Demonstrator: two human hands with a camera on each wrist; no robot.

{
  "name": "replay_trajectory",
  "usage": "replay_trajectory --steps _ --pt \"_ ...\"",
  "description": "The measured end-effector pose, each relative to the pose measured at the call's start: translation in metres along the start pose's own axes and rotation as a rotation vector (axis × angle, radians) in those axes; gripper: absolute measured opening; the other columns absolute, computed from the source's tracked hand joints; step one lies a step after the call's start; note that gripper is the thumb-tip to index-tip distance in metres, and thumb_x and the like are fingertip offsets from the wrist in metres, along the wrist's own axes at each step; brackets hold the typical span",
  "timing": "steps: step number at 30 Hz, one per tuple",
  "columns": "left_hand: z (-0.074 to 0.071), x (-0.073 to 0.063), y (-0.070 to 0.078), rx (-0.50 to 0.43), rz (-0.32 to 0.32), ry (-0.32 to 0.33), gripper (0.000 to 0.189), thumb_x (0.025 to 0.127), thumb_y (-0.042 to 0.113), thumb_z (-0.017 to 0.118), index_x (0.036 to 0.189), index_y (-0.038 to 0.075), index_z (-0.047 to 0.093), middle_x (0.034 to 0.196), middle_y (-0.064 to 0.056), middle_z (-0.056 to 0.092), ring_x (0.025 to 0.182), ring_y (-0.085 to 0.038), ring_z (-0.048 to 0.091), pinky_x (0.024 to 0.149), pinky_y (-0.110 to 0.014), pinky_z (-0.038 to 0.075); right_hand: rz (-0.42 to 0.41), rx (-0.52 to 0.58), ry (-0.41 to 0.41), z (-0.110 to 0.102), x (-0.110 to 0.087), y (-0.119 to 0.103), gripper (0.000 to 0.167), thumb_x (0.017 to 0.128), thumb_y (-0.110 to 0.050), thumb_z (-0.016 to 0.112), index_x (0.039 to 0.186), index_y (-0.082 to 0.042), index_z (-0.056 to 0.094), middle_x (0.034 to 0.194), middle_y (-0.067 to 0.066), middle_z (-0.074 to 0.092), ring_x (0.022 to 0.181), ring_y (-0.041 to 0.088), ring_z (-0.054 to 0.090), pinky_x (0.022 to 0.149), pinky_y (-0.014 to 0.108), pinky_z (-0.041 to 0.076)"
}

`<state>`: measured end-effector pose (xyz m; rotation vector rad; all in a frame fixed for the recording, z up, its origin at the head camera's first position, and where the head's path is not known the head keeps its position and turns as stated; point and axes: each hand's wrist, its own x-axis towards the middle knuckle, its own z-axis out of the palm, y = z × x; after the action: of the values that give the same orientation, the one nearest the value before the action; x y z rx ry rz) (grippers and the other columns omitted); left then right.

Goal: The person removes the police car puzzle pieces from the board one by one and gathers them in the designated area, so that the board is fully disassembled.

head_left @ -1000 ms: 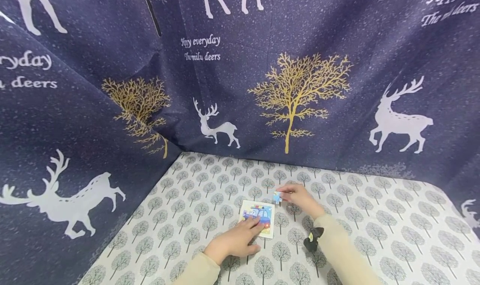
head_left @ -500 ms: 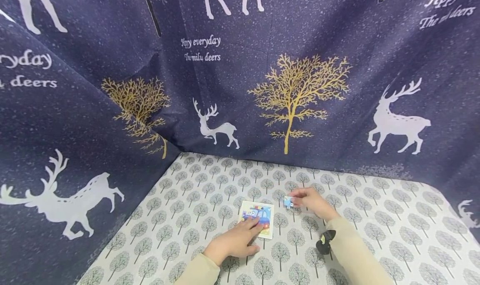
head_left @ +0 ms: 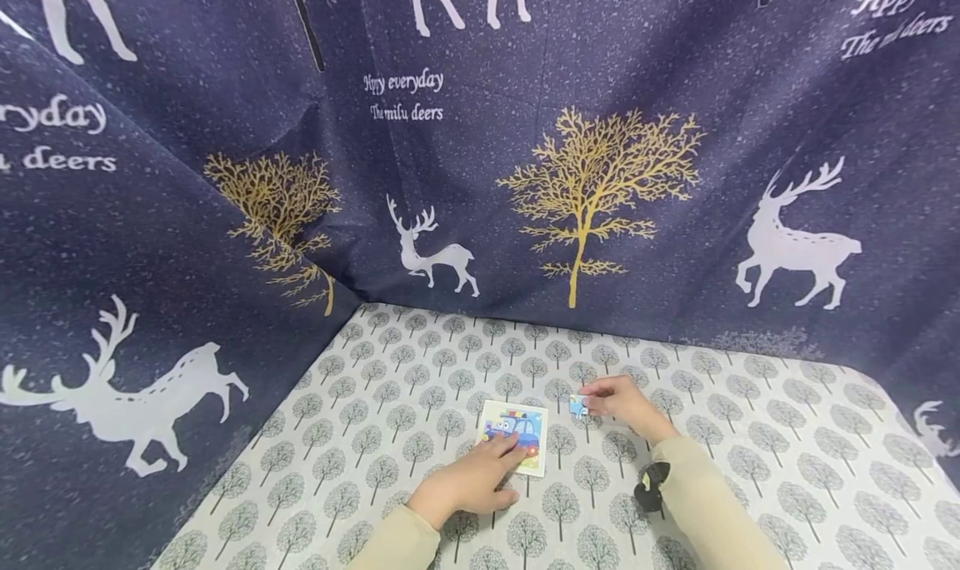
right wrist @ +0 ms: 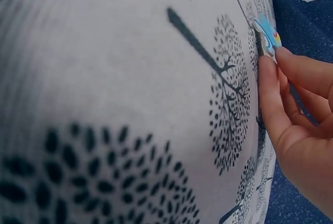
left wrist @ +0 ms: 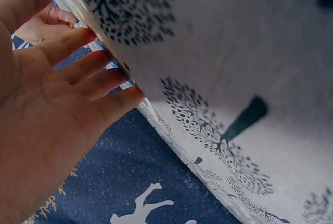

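A small square jigsaw puzzle (head_left: 535, 424) with a cartoon blue car inside a pale border lies on the cloth. My left hand (head_left: 474, 475) rests on its lower left part, fingers stretched over the picture and covering some of the car. In the left wrist view those fingertips (left wrist: 132, 93) touch the thin edge-on board. To the right of the puzzle, my right hand (head_left: 621, 402) pinches a light blue puzzle piece (head_left: 577, 406) between thumb and fingers, close over the cloth. The right wrist view shows the piece (right wrist: 267, 29) tilted, with a bit of red and yellow on it.
White cloth (head_left: 420, 503) printed with grey trees covers the table. Dark blue fabric (head_left: 480, 162) with deer and gold trees hangs behind and at the left. A black object (head_left: 649, 487) is at the right wrist.
My right hand has drawn the piece rightward, away from the puzzle's upper right corner, then stayed there while the piece turned slightly. My left hand has kept its place on the puzzle.
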<state>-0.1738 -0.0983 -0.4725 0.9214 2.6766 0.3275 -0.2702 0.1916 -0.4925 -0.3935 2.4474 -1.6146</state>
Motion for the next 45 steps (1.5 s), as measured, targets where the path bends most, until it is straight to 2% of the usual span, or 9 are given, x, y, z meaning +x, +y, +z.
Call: replay_trajectory --steps 4,10,21,26,29,32,37,45 --pt "0.000 0.000 0.000 0.003 0.003 0.005 0.067 0.091 0.035 0.063 0.150 0.017 0.036 0.156 -0.009 0.029 0.142 -0.032 0.027 0.113 -0.047 0.028 -0.004 -0.035 0.030 0.001 0.002 0.001 0.018 0.087 -0.002 0.065 0.103 0.005 0.070 0.087 0.009 0.071 0.074 0.018 0.069 0.070 0.032 0.058" --pt "0.000 0.001 0.000 0.016 0.015 0.007 0.067 0.092 0.035 0.063 0.150 0.015 0.035 0.156 -0.010 0.028 0.142 -0.033 0.026 0.114 -0.047 0.027 0.074 -0.074 0.075 0.006 0.009 0.003 0.016 0.086 0.000 0.066 0.100 0.006 0.070 0.089 0.015 0.071 0.074 0.022 0.069 0.070 0.032 0.058" --pt "0.001 0.001 -0.001 0.004 0.003 -0.005 0.066 0.092 0.035 0.062 0.150 0.016 0.035 0.156 -0.009 0.028 0.143 -0.033 0.025 0.114 -0.047 0.026 0.090 -0.082 0.077 0.006 0.008 0.003 0.016 0.086 0.000 0.067 0.101 0.006 0.070 0.089 0.014 0.071 0.074 0.022 0.069 0.071 0.033 0.058" --pt "0.000 0.002 0.000 0.005 0.003 -0.002 0.067 0.092 0.035 0.062 0.150 0.017 0.035 0.156 -0.009 0.028 0.142 -0.033 0.026 0.114 -0.047 0.027 0.075 -0.091 0.060 0.005 0.008 0.003 0.018 0.086 -0.001 0.067 0.102 0.007 0.069 0.092 0.017 0.070 0.076 0.023 0.069 0.072 0.033 0.058" --pt "0.001 0.002 0.000 0.006 0.000 -0.003 0.067 0.092 0.035 0.062 0.150 0.017 0.035 0.157 -0.009 0.027 0.142 -0.032 0.026 0.113 -0.047 0.028 0.087 -0.073 0.070 0.006 0.007 -0.001 0.017 0.086 0.000 0.067 0.102 0.007 0.069 0.096 0.018 0.070 0.077 0.024 0.070 0.072 0.032 0.058" --pt "0.001 0.002 0.000 0.011 0.000 0.000 0.067 0.092 0.036 0.063 0.150 0.018 0.035 0.157 -0.008 0.027 0.142 -0.032 0.027 0.113 -0.047 0.028 0.088 -0.102 0.088 0.009 0.007 -0.006 0.019 0.087 -0.002 0.066 0.104 0.005 0.069 0.100 0.018 0.069 0.079 0.023 0.068 0.072 0.031 0.058" --pt "0.002 0.002 -0.001 0.018 0.004 0.005 0.067 0.091 0.036 0.063 0.150 0.019 0.035 0.156 -0.009 0.027 0.142 -0.033 0.027 0.113 -0.047 0.029 0.051 -0.173 0.116 0.015 0.010 -0.014 0.022 0.086 -0.008 0.068 0.107 0.000 0.071 0.099 0.014 0.070 0.079 0.019 0.066 0.068 0.029 0.056" --pt "0.003 0.003 -0.003 0.024 0.009 -0.002 0.066 0.092 0.036 0.061 0.150 0.018 0.034 0.156 -0.008 0.028 0.142 -0.033 0.026 0.114 -0.046 0.027 -0.043 -0.109 0.032 0.029 0.019 -0.024 0.025 0.088 -0.011 0.069 0.108 0.004 0.069 0.100 0.014 0.068 0.084 0.024 0.067 0.073 0.037 0.056"
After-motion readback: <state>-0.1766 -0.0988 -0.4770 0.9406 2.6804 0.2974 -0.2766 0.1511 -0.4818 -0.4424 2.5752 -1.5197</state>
